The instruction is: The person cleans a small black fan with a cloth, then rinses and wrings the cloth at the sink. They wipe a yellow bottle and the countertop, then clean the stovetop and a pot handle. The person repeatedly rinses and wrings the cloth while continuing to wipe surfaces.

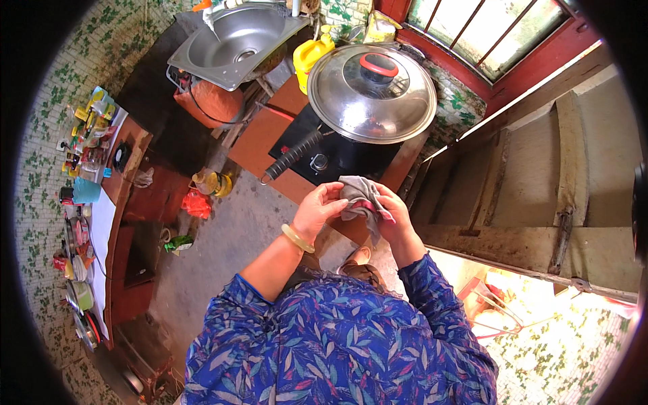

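A crumpled grey cloth point(360, 195) with a pink-red edge is held between my two hands, near the front edge of the black stove point(349, 164). My left hand point(320, 205) pinches its left side, thumb and fingers on the fabric; a pale bangle circles that wrist. On the cloth's right side, my right hand point(392, 210) grips it, its fingers partly hidden by folds. Beyond the hands, a wok with a steel lid point(324, 109) and a red-rimmed knob sits on the stove. The wok's black wrapped handle point(293, 156) points toward the lower left.
A steel sink point(238, 45) stands at the upper left, a yellow jug point(310, 55) beside the lid. An oil bottle point(220, 184), a red plastic bag point(196, 203) and a green bottle point(178, 243) are on the floor. Left is a cluttered cabinet point(121, 202); right, a wooden door point(526, 248).
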Demonstrator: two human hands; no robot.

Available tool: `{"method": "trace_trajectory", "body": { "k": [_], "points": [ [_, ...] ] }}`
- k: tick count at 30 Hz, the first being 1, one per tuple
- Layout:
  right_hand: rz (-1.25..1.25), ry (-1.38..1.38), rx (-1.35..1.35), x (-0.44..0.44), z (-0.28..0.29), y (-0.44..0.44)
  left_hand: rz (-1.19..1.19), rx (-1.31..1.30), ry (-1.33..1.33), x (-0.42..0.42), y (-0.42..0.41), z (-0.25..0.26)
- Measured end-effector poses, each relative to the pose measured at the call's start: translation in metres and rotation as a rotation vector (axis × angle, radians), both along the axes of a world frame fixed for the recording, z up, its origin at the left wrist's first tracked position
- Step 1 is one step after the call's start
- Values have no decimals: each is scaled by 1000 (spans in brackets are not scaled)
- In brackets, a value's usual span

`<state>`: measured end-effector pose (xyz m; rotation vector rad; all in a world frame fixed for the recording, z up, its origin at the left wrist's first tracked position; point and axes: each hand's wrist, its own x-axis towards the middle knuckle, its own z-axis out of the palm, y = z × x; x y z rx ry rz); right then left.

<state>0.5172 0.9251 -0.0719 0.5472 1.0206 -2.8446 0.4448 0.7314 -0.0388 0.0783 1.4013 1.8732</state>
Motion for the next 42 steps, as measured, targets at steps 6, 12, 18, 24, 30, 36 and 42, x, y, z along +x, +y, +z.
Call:
{"method": "trace_trajectory", "body": {
  "k": [6, 12, 18, 24, 30, 36, 42],
  "points": [
    [-16, 116, -55, -15, 32, -14, 77, 147, -7, -12, -8, 32],
    [15, 197, -126, -36, 60, -37, 101, 188, -34, -33, -32, 56],
    [-47, 196, -82, -59, 87, -70, 77, 244, -19, -64, -61, 58],
    [-131, 214, -66, -71, 98, -90, -66, 302, -65, -94, -67, 68],
    [-231, 171, -94, -57, 98, -93, -129, 266, -9, -83, -52, 78],
    [-374, 154, -75, -15, 95, -72, -182, 214, 7, -52, -18, 75],
    [-573, 102, -32, 55, 87, -48, -346, 238, 9, -3, 31, 74]
  ]
}}
